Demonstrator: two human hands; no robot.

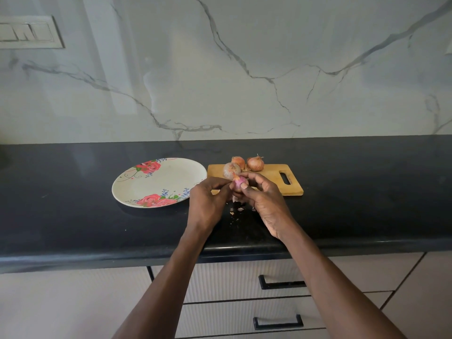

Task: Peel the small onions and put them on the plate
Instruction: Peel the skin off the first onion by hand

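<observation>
Both hands hold one small onion (238,182) above the black counter, just right of the plate. Its skin is partly off and pink flesh shows. My left hand (208,204) pinches it from the left, and my right hand (263,194) curls round it from the right with the thumb on its front. Three unpeeled onions sit at the back of the wooden cutting board (274,176): one pale (229,170), two brown (238,162) (255,163). The flowered plate (159,182) lies to the left with nothing on it.
Bits of onion skin (238,208) lie on the black counter (97,221) under my hands. A marble wall rises behind the counter. Drawers with black handles (281,285) are below the counter's front edge.
</observation>
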